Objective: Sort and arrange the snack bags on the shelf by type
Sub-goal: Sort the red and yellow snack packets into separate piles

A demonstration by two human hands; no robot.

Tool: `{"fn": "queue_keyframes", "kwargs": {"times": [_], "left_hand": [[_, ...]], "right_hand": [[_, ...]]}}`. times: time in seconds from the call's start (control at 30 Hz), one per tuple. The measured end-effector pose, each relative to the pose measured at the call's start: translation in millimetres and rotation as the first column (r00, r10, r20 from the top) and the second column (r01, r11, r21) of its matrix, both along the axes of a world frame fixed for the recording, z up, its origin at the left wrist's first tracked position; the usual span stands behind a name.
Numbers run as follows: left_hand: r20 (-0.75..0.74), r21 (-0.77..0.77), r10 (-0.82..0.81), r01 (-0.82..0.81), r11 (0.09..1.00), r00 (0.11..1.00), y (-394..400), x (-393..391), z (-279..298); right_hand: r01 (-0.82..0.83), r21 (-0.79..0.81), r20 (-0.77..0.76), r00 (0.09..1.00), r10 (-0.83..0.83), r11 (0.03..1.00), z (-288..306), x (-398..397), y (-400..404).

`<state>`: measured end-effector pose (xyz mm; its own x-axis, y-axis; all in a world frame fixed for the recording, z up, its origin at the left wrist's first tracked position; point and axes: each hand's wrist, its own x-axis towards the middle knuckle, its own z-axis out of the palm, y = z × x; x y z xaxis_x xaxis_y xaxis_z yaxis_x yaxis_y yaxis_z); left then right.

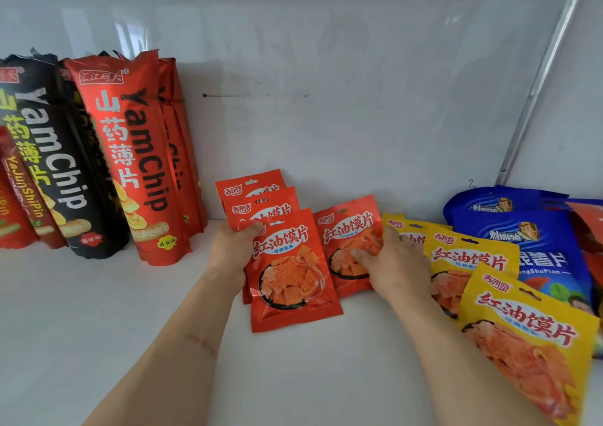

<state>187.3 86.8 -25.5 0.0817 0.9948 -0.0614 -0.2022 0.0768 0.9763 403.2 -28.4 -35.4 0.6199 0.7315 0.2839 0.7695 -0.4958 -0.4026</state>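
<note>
Red bags (287, 269) lie overlapped in a stack of three on the white shelf (98, 311), near its middle, the rear ones propped toward the back wall. The left hand (233, 249) grips this stack at its left edge, thumb curled over the front of the top bag, the other fingers hidden behind. Just to the right, a single red bag (346, 230) leans there; the right hand (393, 264) rests on it, fingers (365, 256) bent and pressing its front, thumb toward the yellow bags (470, 259). Those yellow ones lie fanned along the right, one at the near right edge. Behind them sit blue bags (535, 230). On the left, tall yam chip bags (130, 158), red and black, stand upright against the wall.
</note>
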Motion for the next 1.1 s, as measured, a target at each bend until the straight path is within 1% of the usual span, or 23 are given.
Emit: {"fn": "queue_keyframes", "kwargs": {"times": [0.1,0.17,0.23,0.37,0.43,0.53,0.6,0.63,0.67,0.73,0.8,0.9,0.97,1.1], "left_hand": [[-0.007,-0.01,0.025,-0.025,1.0,1.0,1,-1,0],[-0.011,-0.001,0.054,-0.054,0.999,0.998,2,-2,-1],[-0.015,0.027,0.098,-0.098,0.995,0.995,3,-2,-1],[-0.027,0.069,0.157,-0.155,0.986,0.987,2,-1,0],[-0.023,0.069,0.167,-0.165,0.984,0.986,2,-1,0],[-0.012,0.066,0.172,-0.171,0.983,0.985,0,-1,1],[0.001,0.06,0.168,-0.167,0.984,0.986,-2,-1,2],[0.007,0.054,0.168,-0.168,0.984,0.986,-3,0,3],[0.012,0.049,0.168,-0.168,0.985,0.986,-4,0,3],[0.022,0.036,0.164,-0.164,0.986,0.986,-6,2,3],[0.046,0.029,0.151,-0.152,0.988,0.987,-8,5,2],[0.089,0.026,0.143,-0.146,0.989,0.986,-12,9,0],[0.096,0.02,0.143,-0.146,0.989,0.985,-14,11,0],[0.098,0.006,0.125,-0.126,0.992,0.987,-14,12,0]], "right_hand": [[-0.064,0.233,-0.158,0.982,0.103,0.97,0,7,1],[-0.101,0.364,-0.266,0.942,0.207,0.926,5,10,-3],[-0.111,0.467,-0.328,0.9,0.288,0.878,8,14,-7],[-0.106,0.609,-0.433,0.786,0.441,0.786,15,17,-13],[-0.069,0.667,-0.428,0.78,0.457,0.742,20,15,-18],[0.057,0.732,-0.461,0.774,0.433,0.678,26,15,-25],[0.059,0.732,-0.488,0.741,0.462,0.679,26,13,-27],[0.005,0.724,-0.489,0.709,0.509,0.69,25,12,-26],[-0.082,0.695,-0.492,0.67,0.556,0.714,22,10,-24],[-0.28,0.573,-0.508,0.617,0.601,0.77,15,-2,-21],[-0.394,0.442,-0.504,0.634,0.587,0.806,8,-11,-17],[-0.472,0.283,-0.492,0.676,0.549,0.835,-2,-19,-10],[-0.482,0.192,-0.479,0.714,0.51,0.855,-4,-25,-8],[-0.461,0.113,-0.372,0.802,0.468,0.88,1,-36,-11]]}}
